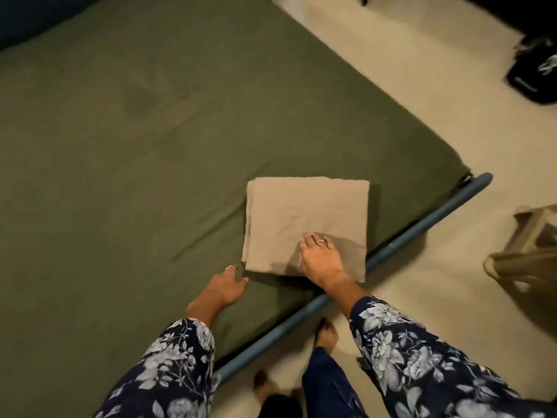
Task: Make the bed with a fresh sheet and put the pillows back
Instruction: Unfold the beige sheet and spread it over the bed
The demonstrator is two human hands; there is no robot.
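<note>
Green mattress [135, 146] fills my view, blue bed rail [407, 239] along its near edge. My right hand [321, 259] lies flat and relaxed on the folded tan sheet [304, 215]; left hand [224, 289] hovers released beside its corner. I'd say unfolding comes next: grip an edge, shake it open.
</note>
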